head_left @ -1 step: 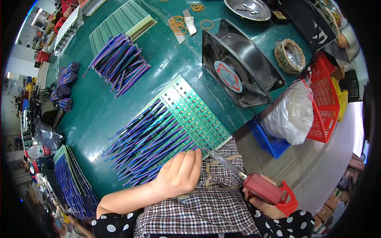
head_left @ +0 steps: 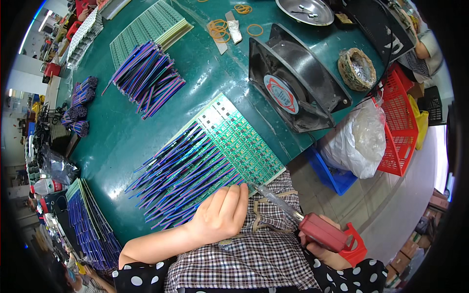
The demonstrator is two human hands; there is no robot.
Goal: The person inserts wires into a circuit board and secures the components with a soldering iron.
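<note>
A green circuit board panel (head_left: pixel 244 139) lies on the table's near edge, with rows of thin blue, pink and black wires (head_left: pixel 183 171) spreading from it toward the left. My left hand (head_left: pixel 222 215) rests at the panel's near corner, fingers pinched together on a wire whose length is mostly hidden under the hand. In my right hand (head_left: pixel 320 251) is a red soldering gun (head_left: pixel 322 233) with a trigger-style handle. Its tip points to the board's near corner, just right of my left fingertips; whether it touches the board I cannot tell.
A black square fan (head_left: pixel 298 78) stands behind the board. Loose wires (head_left: pixel 146 80) lie over a stack of panels (head_left: pixel 151 29). Farther back are rubber bands (head_left: pixel 220 31), a metal dish (head_left: pixel 307 10) and a round holder (head_left: pixel 356 69). Wired panels (head_left: pixel 90 224) sit at left; a red crate (head_left: pixel 398 129) stands right.
</note>
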